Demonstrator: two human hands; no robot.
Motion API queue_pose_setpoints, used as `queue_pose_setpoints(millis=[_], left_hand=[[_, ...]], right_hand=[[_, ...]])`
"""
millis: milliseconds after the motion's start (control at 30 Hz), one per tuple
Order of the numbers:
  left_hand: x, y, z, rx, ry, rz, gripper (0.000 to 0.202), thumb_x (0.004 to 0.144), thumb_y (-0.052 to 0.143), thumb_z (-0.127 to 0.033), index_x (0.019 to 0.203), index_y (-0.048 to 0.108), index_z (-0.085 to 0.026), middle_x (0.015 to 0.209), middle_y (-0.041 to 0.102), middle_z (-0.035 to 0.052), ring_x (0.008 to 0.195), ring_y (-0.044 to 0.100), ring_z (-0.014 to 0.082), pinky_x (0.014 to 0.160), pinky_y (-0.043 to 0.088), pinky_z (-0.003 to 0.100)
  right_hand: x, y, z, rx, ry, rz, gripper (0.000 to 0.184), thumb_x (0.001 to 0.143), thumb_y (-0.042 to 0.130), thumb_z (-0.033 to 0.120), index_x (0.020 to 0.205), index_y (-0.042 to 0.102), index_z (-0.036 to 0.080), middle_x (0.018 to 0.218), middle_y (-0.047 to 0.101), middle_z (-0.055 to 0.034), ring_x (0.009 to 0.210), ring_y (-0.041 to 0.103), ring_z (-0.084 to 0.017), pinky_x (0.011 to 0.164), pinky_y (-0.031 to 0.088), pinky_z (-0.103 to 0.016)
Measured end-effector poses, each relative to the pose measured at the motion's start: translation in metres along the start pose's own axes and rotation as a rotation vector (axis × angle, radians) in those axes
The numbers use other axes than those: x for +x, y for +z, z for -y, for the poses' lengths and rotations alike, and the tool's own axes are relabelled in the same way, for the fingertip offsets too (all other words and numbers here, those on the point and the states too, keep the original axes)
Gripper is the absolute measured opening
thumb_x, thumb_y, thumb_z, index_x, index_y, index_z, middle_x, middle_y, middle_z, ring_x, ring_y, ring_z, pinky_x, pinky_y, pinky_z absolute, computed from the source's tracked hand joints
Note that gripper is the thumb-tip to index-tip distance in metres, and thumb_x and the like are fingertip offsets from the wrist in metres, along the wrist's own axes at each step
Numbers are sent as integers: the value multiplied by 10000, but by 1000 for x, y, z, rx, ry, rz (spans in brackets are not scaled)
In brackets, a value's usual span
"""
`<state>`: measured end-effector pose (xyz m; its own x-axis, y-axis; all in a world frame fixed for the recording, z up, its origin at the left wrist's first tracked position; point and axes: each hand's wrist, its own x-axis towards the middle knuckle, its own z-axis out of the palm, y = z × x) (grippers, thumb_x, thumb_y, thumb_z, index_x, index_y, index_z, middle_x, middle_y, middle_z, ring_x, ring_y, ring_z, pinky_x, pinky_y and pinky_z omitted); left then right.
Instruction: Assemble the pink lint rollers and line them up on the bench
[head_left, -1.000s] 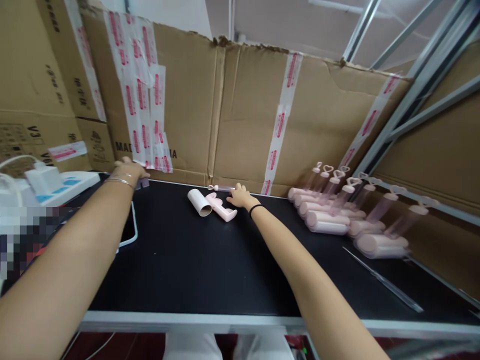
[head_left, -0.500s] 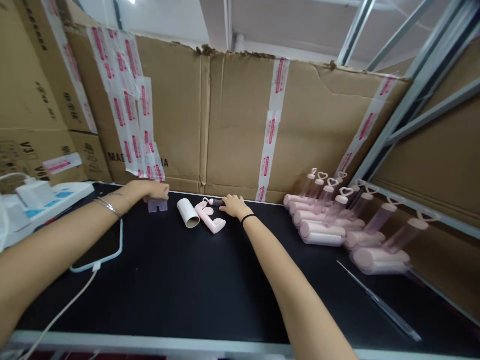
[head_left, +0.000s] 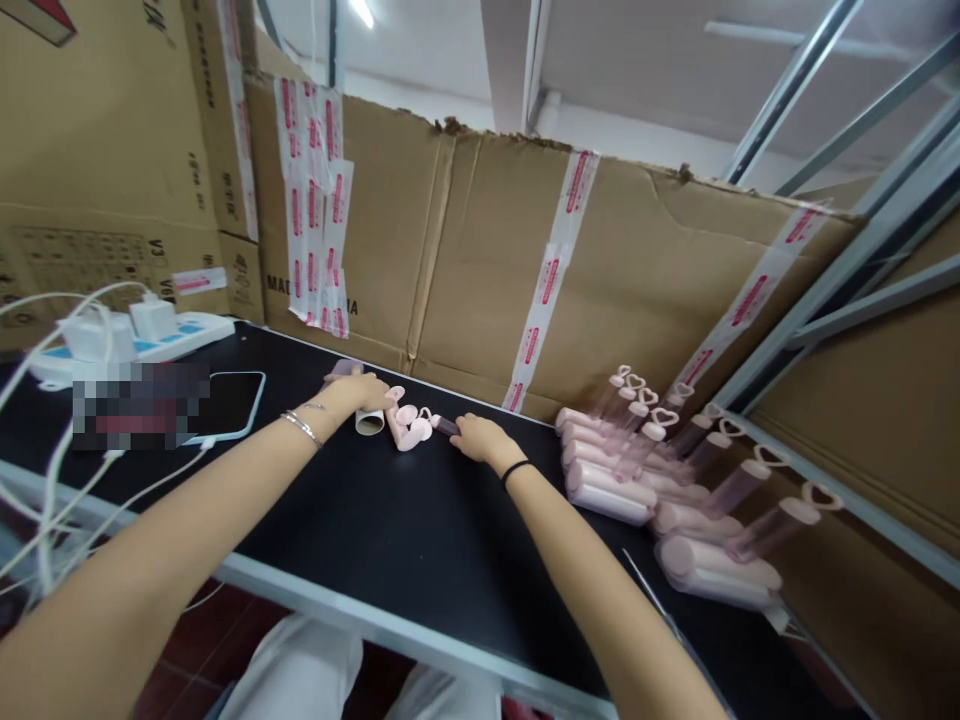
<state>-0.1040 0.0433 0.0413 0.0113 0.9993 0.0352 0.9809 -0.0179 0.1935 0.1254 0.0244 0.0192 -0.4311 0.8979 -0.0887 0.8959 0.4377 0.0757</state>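
Observation:
My left hand [head_left: 360, 392] rests at the far side of the black table [head_left: 420, 540], its fingers curled over the white paper roll [head_left: 367, 422] and touching a translucent purple piece [head_left: 341, 368] behind it. Just right of it lies a pink plastic handle part [head_left: 407, 427]. My right hand [head_left: 480, 437] is closed on the end of a clear tube handle [head_left: 445, 425] that points toward the pink part. A bracelet is on my left wrist, a black band on my right.
Several finished pink rollers with heart-topped clear handles [head_left: 660, 470] lie in a row at the right. A phone on a cable [head_left: 229, 398] and a white power strip [head_left: 142, 335] sit at the left. Taped cardboard [head_left: 480, 270] walls the back; a metal rack frame [head_left: 840, 270] stands right.
My left hand moved right from the purple piece onto the paper roll. My right hand stayed at the clear tube handle. The camera swung left and tilted.

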Motion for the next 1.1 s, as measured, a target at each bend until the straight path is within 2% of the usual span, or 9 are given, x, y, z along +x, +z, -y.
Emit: queue_pose_setpoints(millis=[100, 300, 367, 467, 633, 733, 867, 967, 1100], left_hand=[[-36, 0, -1, 97, -14, 140, 364, 703, 575, -478, 994, 722, -317, 1330, 537, 163, 1302, 283, 503, 897, 202, 782], [-74, 3, 6, 154, 113, 88, 437, 840, 416, -481, 1176, 619, -289, 1426, 429, 152, 1349, 233, 431, 914, 190, 785], [-81, -4, 5, 213, 146, -8, 458, 858, 415, -469, 1217, 582, -239, 1388, 459, 184, 1330, 290, 408, 963, 234, 717], [-95, -17, -1, 268, 120, -71, 513, 841, 462, -500, 1206, 565, -155, 1246, 550, 249, 1166, 497, 401, 908, 392, 562], [-111, -11, -6, 230, 96, 134, 614, 810, 514, -454, 1326, 429, -132, 1100, 627, 263, 990, 625, 396, 800, 462, 466], [-118, -1, 1, 145, 69, 95, 637, 831, 458, -302, 1426, 272, -175, 1159, 595, 260, 1004, 631, 385, 798, 470, 456], [-144, -3, 18, -215, 4, -173, 710, 837, 456, -338, 1458, 150, -178, 1255, 535, 249, 1093, 588, 394, 872, 459, 488], [-171, 1, 16, -692, 33, -409, 790, 786, 548, -373, 1447, 139, -233, 1344, 480, 182, 1094, 594, 329, 856, 503, 432], [-196, 32, -14, -1432, 79, -292, 629, 741, 580, -390, 1297, 331, -234, 1102, 599, 101, 741, 664, 189, 611, 550, 324]], right_hand=[[-10, -3, 4, 2, 28, 23, 370, 888, 476, 309, 1191, 584, 126, 1217, 599, -168, 1094, 609, -273, 864, 468, -350], [-50, -2, 26, 85, 203, 89, 372, 886, 471, 307, 1163, 604, 98, 1192, 612, -190, 1067, 611, -310, 858, 466, -393], [-68, -1, 38, 93, 305, -8, 456, 890, 473, 321, 1277, 513, 83, 1308, 529, -211, 1192, 516, -349, 942, 417, -451], [-89, -3, 59, 128, 350, -296, 534, 903, 453, 273, 1402, 357, 107, 1422, 409, -193, 1309, 372, -343, 1030, 331, -481], [-111, -5, 109, 317, 72, -376, 364, 908, 413, 208, 1248, 536, 172, 1177, 562, -128, 1061, 521, -246, 952, 411, -372], [-130, 11, 136, 387, 134, -508, 327, 907, 449, 275, 1208, 546, 189, 1141, 535, -130, 1023, 503, -246, 910, 435, -380], [-149, 40, 147, 380, 294, -475, 336, 896, 478, 337, 1192, 557, 198, 1096, 552, -130, 983, 500, -270, 853, 448, -412], [-149, 53, 141, 376, 281, -447, 294, 918, 395, 235, 1125, 596, 181, 1089, 575, -130, 971, 515, -258, 863, 438, -389], [-147, 56, 130, 532, 238, -501, 325, 935, 314, 199, 1154, 551, 161, 1052, 625, -105, 944, 570, -213, 859, 438, -313]])
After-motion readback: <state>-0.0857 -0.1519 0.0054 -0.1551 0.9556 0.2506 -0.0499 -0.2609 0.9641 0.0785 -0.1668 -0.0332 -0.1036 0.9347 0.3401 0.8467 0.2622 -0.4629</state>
